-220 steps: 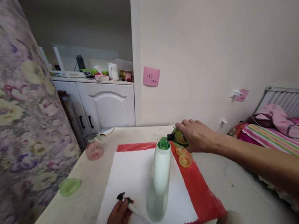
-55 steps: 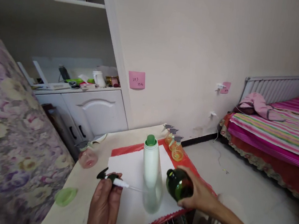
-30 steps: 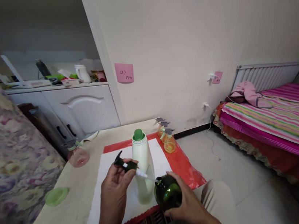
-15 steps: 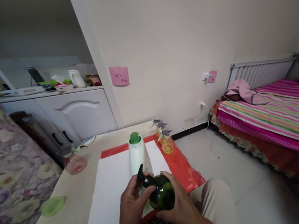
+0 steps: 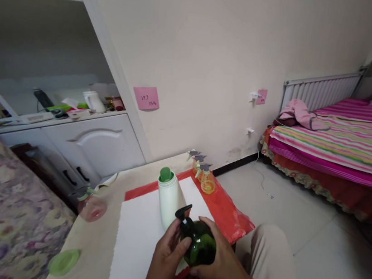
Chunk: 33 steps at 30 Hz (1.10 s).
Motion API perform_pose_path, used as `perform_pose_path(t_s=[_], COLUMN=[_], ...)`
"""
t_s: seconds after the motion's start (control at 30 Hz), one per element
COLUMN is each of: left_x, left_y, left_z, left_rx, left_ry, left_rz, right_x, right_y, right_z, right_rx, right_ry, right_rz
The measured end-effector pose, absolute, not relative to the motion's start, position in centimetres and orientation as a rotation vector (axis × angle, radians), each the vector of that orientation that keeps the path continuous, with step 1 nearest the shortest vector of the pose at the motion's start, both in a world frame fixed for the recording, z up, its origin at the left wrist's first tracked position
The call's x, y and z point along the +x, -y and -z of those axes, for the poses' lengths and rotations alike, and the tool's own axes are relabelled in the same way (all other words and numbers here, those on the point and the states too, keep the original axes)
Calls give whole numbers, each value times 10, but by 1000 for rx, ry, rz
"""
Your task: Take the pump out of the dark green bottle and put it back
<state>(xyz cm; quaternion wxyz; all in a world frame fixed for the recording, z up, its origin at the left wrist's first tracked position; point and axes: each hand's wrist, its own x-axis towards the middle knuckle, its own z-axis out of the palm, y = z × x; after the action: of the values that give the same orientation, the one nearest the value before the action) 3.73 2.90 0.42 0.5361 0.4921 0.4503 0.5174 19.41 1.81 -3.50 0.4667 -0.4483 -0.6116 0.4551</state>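
Observation:
Between both hands, above the table's near edge, is a dark green pump bottle [image 5: 202, 247] with a black pump head [image 5: 183, 212]. My left hand [image 5: 171, 252] has its thumb and fingers closed round the bottle's neck, just below the pump. Around the bottle's round body wraps my right hand [image 5: 225, 259]. Behind them a tall pale green bottle [image 5: 168, 199] stands on white paper [image 5: 138, 243]; a green scoop-like piece [image 5: 165, 174] sits in its mouth.
Amber spray bottles [image 5: 206, 183] stand on red sheeting [image 5: 228, 209] at the table's far corner. At left are a pink spray bottle [image 5: 92, 207] and a light green lid [image 5: 64, 262]. A floral cloth [image 5: 8, 212] hangs at far left. My knee [image 5: 271, 247] is at right.
The pump head has turned in my left fingers, so its spout lies at a different angle. The bottle is tilted slightly differently, and the camera view has shifted a little.

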Motion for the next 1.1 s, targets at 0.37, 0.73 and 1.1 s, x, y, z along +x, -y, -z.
perform_pose_path(t_s=[0.37,0.73,1.1], left_x=[43,43,55], left_y=[-33,-36,-34], left_z=[-5,-1,0], left_rx=[1185,1186,1083], left_ry=[-1098,-1019,-1013], left_rz=[-1320,-1279,-1340], right_x=[195,197,201], right_y=[-19,-22,-20], right_z=[41,47,46], right_rx=[-1117,-965,-894], right_ry=[1446,1354,1304], right_rz=[-1157,-1288,-1338])
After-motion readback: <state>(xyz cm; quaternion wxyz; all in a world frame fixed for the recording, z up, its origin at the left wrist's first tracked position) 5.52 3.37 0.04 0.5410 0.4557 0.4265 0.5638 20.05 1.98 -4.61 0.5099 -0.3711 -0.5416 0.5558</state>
